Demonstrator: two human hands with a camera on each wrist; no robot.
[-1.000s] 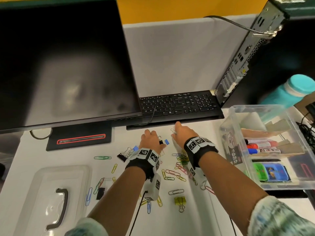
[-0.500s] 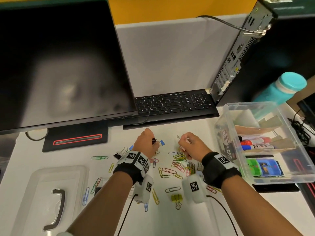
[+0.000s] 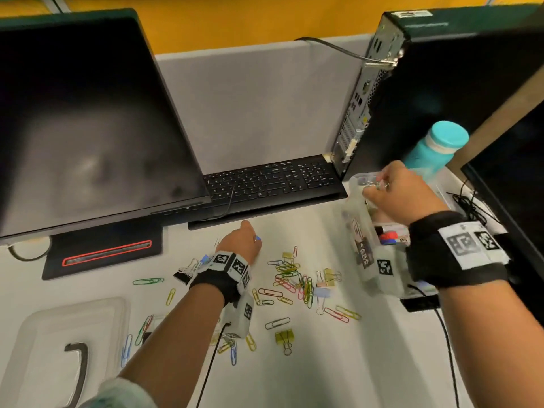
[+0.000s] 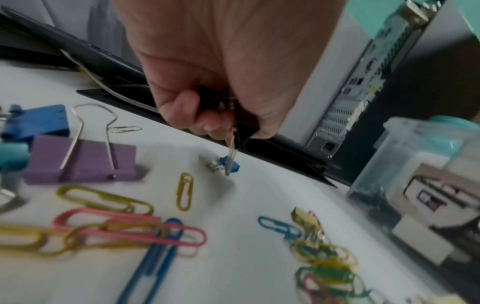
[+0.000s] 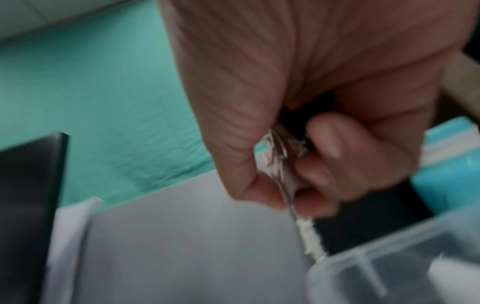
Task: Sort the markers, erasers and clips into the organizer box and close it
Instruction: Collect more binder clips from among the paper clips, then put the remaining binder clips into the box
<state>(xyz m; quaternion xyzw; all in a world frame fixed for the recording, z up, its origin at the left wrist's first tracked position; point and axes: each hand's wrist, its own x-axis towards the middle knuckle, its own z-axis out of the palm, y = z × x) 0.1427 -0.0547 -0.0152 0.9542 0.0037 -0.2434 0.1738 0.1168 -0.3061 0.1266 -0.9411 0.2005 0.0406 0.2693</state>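
Coloured paper clips (image 3: 294, 281) and binder clips lie scattered across the white desk. My left hand (image 3: 250, 237) hovers low in front of the keyboard. In the left wrist view its curled fingers (image 4: 182, 107) grip a black binder clip (image 4: 246, 131), whose wire arms hang down to a small blue binder clip (image 4: 228, 164) on the desk. My right hand (image 3: 376, 187) is above the far left corner of the clear organizer box (image 3: 357, 207), pinching a bunch of silver clips (image 5: 280, 156). A white clip (image 5: 309, 236) dangles over the box rim (image 5: 389, 257). Markers (image 3: 388, 237) lie inside the box.
The clear lid (image 3: 67, 334) with a dark handle lies at the front left. A keyboard (image 3: 270, 181) and a monitor (image 3: 88, 113) stand behind the clips; a computer tower (image 3: 412, 98) and a teal bottle (image 3: 438, 148) stand behind the box. Purple (image 4: 80, 162) and blue (image 4: 36, 121) binder clips lie to my left hand's left.
My right hand has risen from the clip pile and swung right to above the box, carrying clips. The left hand has stayed in front of the keyboard, still gripping its clip.
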